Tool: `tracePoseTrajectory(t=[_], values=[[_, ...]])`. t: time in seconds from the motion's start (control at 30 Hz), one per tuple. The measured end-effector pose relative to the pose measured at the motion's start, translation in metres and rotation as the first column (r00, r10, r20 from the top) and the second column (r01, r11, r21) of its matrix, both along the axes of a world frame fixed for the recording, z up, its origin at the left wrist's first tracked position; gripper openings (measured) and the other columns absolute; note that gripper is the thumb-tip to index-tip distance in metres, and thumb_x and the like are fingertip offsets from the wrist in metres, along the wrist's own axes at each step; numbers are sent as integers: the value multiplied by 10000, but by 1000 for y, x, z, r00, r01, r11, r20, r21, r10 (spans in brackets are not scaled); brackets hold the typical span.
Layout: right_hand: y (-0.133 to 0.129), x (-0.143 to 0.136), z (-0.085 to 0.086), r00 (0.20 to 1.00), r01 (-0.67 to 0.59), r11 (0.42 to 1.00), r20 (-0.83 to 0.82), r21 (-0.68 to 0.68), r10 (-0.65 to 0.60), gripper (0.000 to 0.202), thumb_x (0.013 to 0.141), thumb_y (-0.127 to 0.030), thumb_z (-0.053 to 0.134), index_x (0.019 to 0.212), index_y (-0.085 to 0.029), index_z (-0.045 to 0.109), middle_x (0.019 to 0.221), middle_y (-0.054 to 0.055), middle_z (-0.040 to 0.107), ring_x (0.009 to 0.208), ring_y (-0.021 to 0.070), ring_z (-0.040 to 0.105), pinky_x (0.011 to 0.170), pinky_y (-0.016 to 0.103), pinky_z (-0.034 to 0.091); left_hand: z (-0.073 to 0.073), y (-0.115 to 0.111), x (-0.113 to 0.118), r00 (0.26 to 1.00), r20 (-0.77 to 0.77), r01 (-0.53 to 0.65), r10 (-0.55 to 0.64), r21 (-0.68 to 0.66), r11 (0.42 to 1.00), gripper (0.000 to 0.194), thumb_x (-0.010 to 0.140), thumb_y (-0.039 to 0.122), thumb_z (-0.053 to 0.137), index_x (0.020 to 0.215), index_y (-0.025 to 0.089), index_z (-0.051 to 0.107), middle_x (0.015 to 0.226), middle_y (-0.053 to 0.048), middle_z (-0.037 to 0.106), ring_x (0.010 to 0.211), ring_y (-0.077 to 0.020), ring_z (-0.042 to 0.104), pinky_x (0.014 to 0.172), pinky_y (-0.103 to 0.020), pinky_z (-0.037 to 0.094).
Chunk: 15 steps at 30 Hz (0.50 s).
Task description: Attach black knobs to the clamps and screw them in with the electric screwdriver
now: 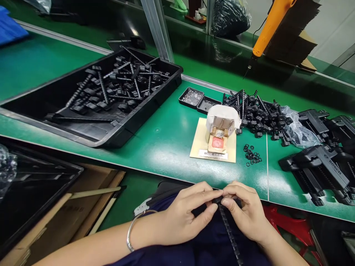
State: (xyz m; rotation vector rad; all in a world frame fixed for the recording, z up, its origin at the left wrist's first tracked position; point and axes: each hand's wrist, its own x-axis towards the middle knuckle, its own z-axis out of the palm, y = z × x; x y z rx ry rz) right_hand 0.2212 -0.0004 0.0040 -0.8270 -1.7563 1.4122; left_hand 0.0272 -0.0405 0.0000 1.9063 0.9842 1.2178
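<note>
A black threaded rod (229, 234) hangs down over my lap, its upper end pinched between both hands at the table's front edge. My left hand (191, 210) closes its thumb and fingers on the rod's dark top from the left. From the right, my right hand (244, 208) grips the same end, fingertips nearly touching those of the left. My fingers partly hide the rod's top. Just beyond my hands stands a fixture (218, 142) with a red pad on a cream base plate (197, 144). Small black rings (253, 157) lie to its right.
At the left, a large black tray (144, 120) holds many black rods. Two small boxes (191, 96) sit behind the fixture, near a rod pile (256, 112). Black clamp-like parts (327, 166) lie right. An orange screwdriver (269, 31) hangs above.
</note>
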Motion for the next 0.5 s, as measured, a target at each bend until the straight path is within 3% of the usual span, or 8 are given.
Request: tracePoseTrajectory(t=[0.1, 0.2, 0.27, 0.3, 0.37, 0.5], values=[[1, 2, 3, 999, -33, 967, -35, -252, 25, 99, 868, -291, 735, 890, -197, 712, 783, 5, 593, 641, 105, 560, 595, 190, 469, 0, 2, 2, 1000, 25, -4, 4, -28, 1000, 368, 885, 38, 549, 1229, 145, 626, 783, -43, 628, 678, -129, 589, 591, -211, 512], [1, 2, 4, 997, -74, 808, -74, -585, 38, 382, 621, -316, 941, 788, -164, 633, 639, -47, 531, 523, 66, 462, 499, 151, 385, -1, 1, 3, 999, 47, 18, -15, -52, 999, 341, 867, 29, 579, 1186, 131, 648, 778, -50, 642, 671, -124, 599, 601, -208, 512], [1, 1, 1, 994, -107, 705, -88, -702, 63, 464, 564, -322, 971, 755, -153, 584, 558, -69, 494, 481, 48, 386, 461, 138, 311, -2, 0, 2, 998, 60, 40, -36, -71, 997, 326, 859, 21, 588, 1163, 116, 657, 773, -55, 639, 664, -121, 603, 597, -202, 510], [1, 0, 0, 992, -122, 685, -100, -718, 72, 468, 575, -336, 967, 750, -150, 574, 547, -70, 491, 476, 46, 372, 457, 138, 296, -3, -1, 2, 997, 63, 53, -48, -78, 996, 326, 859, 22, 588, 1165, 114, 656, 775, -57, 638, 661, -121, 602, 593, -201, 509], [-1, 0, -3, 990, -139, 715, -115, -685, 82, 446, 626, -363, 941, 755, -150, 571, 563, -57, 510, 488, 57, 415, 476, 146, 331, -4, -2, 2, 996, 65, 70, -64, -88, 994, 342, 863, 27, 585, 1185, 121, 649, 785, -62, 640, 664, -125, 600, 593, -205, 512], [-7, 3, -9, 993, -115, 878, -62, -464, 97, 319, 804, -397, 806, 799, -168, 584, 651, -29, 528, 538, 106, 559, 511, 183, 423, -2, -1, 2, 993, 73, 95, -88, -97, 991, 393, 866, 19, 576, 1223, 168, 643, 792, -53, 638, 675, -131, 592, 601, -215, 516]])
